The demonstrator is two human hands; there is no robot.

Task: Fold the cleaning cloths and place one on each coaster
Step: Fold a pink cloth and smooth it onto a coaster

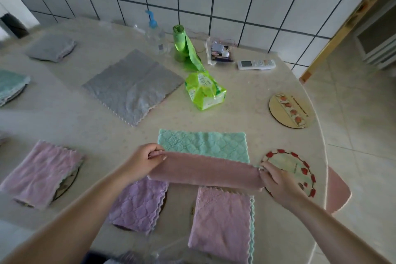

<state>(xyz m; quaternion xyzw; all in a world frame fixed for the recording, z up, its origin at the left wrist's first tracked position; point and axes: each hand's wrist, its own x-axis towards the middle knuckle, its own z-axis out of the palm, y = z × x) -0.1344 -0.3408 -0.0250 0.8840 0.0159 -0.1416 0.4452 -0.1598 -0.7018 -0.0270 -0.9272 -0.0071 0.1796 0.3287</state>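
A pink cloth (pixel 205 170) hangs folded in a long band above the table. My left hand (pixel 143 162) pinches its left end and my right hand (pixel 278 182) pinches its right end. Behind it a mint cloth (pixel 203 143) lies flat. A round coaster with a red border (pixel 300 169) sits bare under my right hand. Another bare coaster (pixel 289 110) lies further right. Folded pink cloths (pixel 40 172) (pixel 139 202) (pixel 220 218) cover coasters along the near edge. A large grey cloth (pixel 132 84) lies unfolded in the middle.
A folded grey cloth (pixel 52 47) and a folded mint cloth (pixel 11 85) lie at the far left. A green tissue pack (pixel 204 91), green bag roll (pixel 184 47), pump bottle (pixel 154 34) and remote (pixel 256 64) stand at the back. The table's curved edge (pixel 321 135) runs on the right.
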